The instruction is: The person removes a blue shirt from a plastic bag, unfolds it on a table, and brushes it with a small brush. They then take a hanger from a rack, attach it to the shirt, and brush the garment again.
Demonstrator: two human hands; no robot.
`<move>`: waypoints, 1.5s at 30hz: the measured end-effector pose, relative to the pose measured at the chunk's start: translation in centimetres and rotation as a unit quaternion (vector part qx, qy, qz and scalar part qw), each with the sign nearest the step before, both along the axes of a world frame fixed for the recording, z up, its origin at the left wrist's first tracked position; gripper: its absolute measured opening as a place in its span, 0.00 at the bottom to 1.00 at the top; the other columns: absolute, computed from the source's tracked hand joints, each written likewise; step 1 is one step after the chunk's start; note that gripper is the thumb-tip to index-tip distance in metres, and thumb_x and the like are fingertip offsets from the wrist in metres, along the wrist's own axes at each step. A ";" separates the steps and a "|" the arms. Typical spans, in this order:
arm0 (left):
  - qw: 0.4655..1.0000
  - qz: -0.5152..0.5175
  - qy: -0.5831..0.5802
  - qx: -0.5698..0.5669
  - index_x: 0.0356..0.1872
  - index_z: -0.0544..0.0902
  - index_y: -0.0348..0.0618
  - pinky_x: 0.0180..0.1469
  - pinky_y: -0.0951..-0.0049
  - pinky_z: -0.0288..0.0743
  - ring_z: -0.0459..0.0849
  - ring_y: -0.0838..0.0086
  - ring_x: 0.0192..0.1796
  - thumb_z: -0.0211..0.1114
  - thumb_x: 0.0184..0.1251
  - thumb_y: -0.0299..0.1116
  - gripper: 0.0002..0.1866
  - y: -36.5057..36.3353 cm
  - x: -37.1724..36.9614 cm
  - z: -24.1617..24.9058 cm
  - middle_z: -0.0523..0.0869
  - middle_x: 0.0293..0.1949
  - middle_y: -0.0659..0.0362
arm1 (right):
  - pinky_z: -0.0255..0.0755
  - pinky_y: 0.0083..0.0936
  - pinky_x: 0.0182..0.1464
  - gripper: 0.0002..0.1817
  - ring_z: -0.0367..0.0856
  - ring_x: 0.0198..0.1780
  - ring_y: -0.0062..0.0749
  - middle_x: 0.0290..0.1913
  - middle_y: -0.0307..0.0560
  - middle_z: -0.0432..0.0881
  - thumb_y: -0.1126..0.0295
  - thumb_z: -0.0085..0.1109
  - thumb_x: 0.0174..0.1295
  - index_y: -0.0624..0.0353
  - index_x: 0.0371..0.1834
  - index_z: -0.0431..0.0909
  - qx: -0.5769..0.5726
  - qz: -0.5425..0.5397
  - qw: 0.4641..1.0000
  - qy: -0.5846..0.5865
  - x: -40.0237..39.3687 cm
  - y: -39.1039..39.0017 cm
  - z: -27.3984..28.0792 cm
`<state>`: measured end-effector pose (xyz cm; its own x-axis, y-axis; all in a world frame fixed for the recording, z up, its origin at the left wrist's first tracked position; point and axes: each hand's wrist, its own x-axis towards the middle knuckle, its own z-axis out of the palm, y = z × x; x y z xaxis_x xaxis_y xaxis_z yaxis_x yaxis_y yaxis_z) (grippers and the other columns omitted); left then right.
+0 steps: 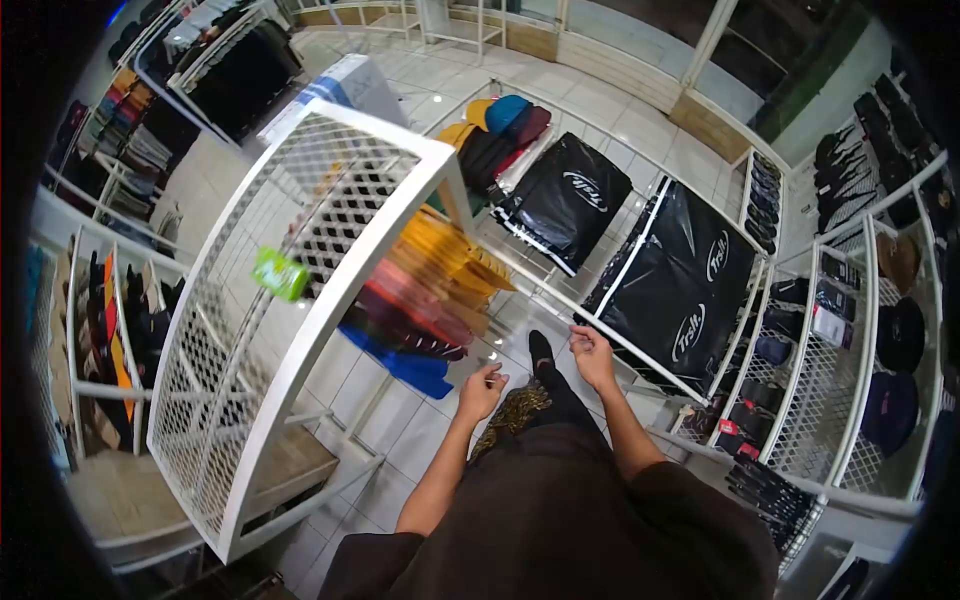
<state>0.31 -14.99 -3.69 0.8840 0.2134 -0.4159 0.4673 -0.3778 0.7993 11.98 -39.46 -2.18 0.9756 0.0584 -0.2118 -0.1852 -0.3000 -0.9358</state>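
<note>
My left hand (481,393) hangs in front of my body with its fingers curled in, and nothing shows in it. Just beyond it, colorful folded clothes (425,270) in yellow, red and blue hang over the rack's edge, smeared by motion. My right hand (592,356) is raised a little further forward, fingers also curled and holding nothing visible. It is close to the white rail of a display rack (645,356), overlapping its near corner in this view. On that rack lie large black printed bags (680,290), with another black bag (565,195) beyond.
A white mesh shelf frame (300,350) with a green pack (280,273) stands close on my left. Caps (508,115) sit at the rack's far end. Mesh shelves with hats (888,410) line the right. Clothes racks (225,80) stand back left; my shoe (540,346) is on white tiles.
</note>
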 end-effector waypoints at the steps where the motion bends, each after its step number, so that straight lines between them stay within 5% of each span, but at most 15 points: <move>1: 1.000 -0.017 0.002 -0.027 0.61 0.85 0.41 0.51 0.63 0.82 0.91 0.61 0.44 0.69 0.69 0.42 0.23 -0.7 1.9 0.7 0.92 0.45 0.48 | 0.79 0.24 0.39 0.15 0.85 0.35 0.24 0.39 0.42 0.88 0.77 0.61 0.64 0.59 0.54 0.86 0.002 -0.002 1.000 -0.009 1.5 0.0 -2.0; 3: 0.999 -0.038 -0.006 -0.035 0.62 0.84 0.41 0.52 0.65 0.81 0.91 0.64 0.45 0.69 0.71 0.40 0.22 -2.4 6.4 1.9 0.92 0.45 0.48 | 0.75 0.15 0.40 0.14 0.82 0.36 0.17 0.38 0.39 0.85 0.81 0.55 0.69 0.66 0.56 0.83 0.026 0.008 1.000 -0.001 5.0 -0.1 -3.2; 7: 0.997 -0.076 -0.005 -0.030 0.60 0.85 0.40 0.50 0.65 0.82 0.90 0.64 0.44 0.68 0.72 0.38 0.20 -4.3 15.8 1.9 0.92 0.44 0.48 | 0.76 0.16 0.39 0.13 0.81 0.35 0.17 0.37 0.40 0.85 0.78 0.57 0.71 0.65 0.57 0.82 0.045 -0.034 0.998 0.037 12.9 0.3 -4.7; 11: 0.995 -0.099 -0.017 -0.013 0.58 0.86 0.42 0.46 0.64 0.82 0.91 0.61 0.40 0.67 0.72 0.37 0.18 -4.8 27.0 -3.0 0.91 0.40 0.48 | 0.76 0.18 0.39 0.13 0.83 0.35 0.19 0.36 0.40 0.86 0.75 0.60 0.71 0.62 0.57 0.84 -0.008 -0.063 0.998 -0.005 20.4 -0.1 -10.7; 17: 0.986 -0.132 -0.027 0.100 0.55 0.86 0.38 0.56 0.57 0.80 0.88 0.49 0.49 0.70 0.68 0.38 0.19 -3.0 42.2 -8.0 0.90 0.45 0.42 | 0.79 0.27 0.45 0.13 0.87 0.41 0.30 0.42 0.46 0.90 0.73 0.64 0.67 0.55 0.54 0.87 -0.005 -0.108 0.990 0.092 28.5 -0.5 -13.0; 22: 0.944 -0.145 -0.110 0.277 0.70 0.75 0.38 0.70 0.52 0.70 0.74 0.40 0.67 0.72 0.66 0.43 0.34 -1.7 49.2 -13.7 0.77 0.63 0.33 | 0.77 0.24 0.44 0.14 0.85 0.39 0.25 0.41 0.44 0.90 0.75 0.63 0.66 0.56 0.55 0.86 0.007 -0.132 0.983 0.131 30.7 -1.4 -14.0; 24: 0.939 -0.131 -0.057 0.312 0.76 0.67 0.38 0.71 0.52 0.68 0.71 0.41 0.70 0.73 0.65 0.45 0.41 -1.6 50.6 -15.0 0.73 0.66 0.32 | 0.77 0.22 0.42 0.14 0.85 0.39 0.25 0.40 0.43 0.89 0.76 0.62 0.66 0.58 0.54 0.86 0.065 -0.145 0.979 0.131 30.1 -1.7 -15.6; 29: 0.928 -0.101 -0.115 0.340 0.70 0.70 0.31 0.58 0.48 0.75 0.82 0.40 0.54 0.76 0.58 0.56 0.47 -2.2 52.3 -16.5 0.83 0.50 0.36 | 0.77 0.24 0.47 0.14 0.85 0.40 0.26 0.38 0.43 0.88 0.76 0.62 0.66 0.58 0.54 0.86 0.040 -0.141 0.973 0.177 29.0 -1.7 -15.7; 33: 0.976 -0.120 0.053 0.173 0.45 0.86 0.26 0.57 0.54 0.80 0.87 0.43 0.54 0.73 0.63 0.46 0.26 -4.1 54.4 -13.5 0.87 0.47 0.32 | 0.77 0.28 0.53 0.16 0.85 0.47 0.31 0.45 0.47 0.87 0.70 0.65 0.68 0.57 0.57 0.85 0.001 -0.131 0.976 0.171 29.4 -1.6 -15.0; 37: 0.986 -0.148 0.056 -0.052 0.50 0.85 0.27 0.56 0.63 0.78 0.89 0.61 0.49 0.70 0.69 0.42 0.23 -7.2 53.8 -4.5 0.91 0.46 0.44 | 0.73 0.34 0.63 0.24 0.80 0.60 0.40 0.59 0.54 0.82 0.56 0.64 0.71 0.61 0.63 0.81 -0.056 -0.220 0.967 0.118 30.9 -2.3 -16.0; 41: 0.957 -0.089 0.050 -0.272 0.53 0.84 0.31 0.54 0.70 0.78 0.86 0.72 0.47 0.68 0.73 0.39 0.19 -9.6 50.2 5.4 0.90 0.48 0.55 | 0.73 0.32 0.59 0.43 0.81 0.56 0.38 0.58 0.51 0.82 0.34 0.55 0.70 0.61 0.72 0.72 0.186 -0.273 0.905 0.267 33.3 -2.6 -15.3; 42: 0.943 -0.077 0.044 -0.321 0.53 0.84 0.33 0.53 0.72 0.78 0.85 0.74 0.46 0.68 0.74 0.38 0.17 -9.6 49.1 6.4 0.89 0.47 0.58 | 0.75 0.31 0.53 0.45 0.83 0.53 0.37 0.57 0.50 0.84 0.31 0.53 0.69 0.58 0.75 0.69 0.339 -0.222 0.852 0.330 33.7 -2.9 -16.6; 45: 0.909 -0.022 0.024 -0.415 0.57 0.82 0.38 0.50 0.75 0.78 0.84 0.80 0.46 0.68 0.74 0.34 0.16 -8.4 45.1 11.0 0.88 0.46 0.63 | 0.77 0.30 0.49 0.40 0.85 0.49 0.36 0.54 0.50 0.86 0.35 0.56 0.69 0.58 0.71 0.73 0.413 -0.188 0.797 0.398 34.1 -1.2 -11.6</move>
<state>45.45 -23.41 7.35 0.8604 -0.2263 -0.4566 0.5087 0.3273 0.7963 46.10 -40.64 -13.73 0.5327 0.2340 -0.8133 -0.7502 0.5753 -0.3259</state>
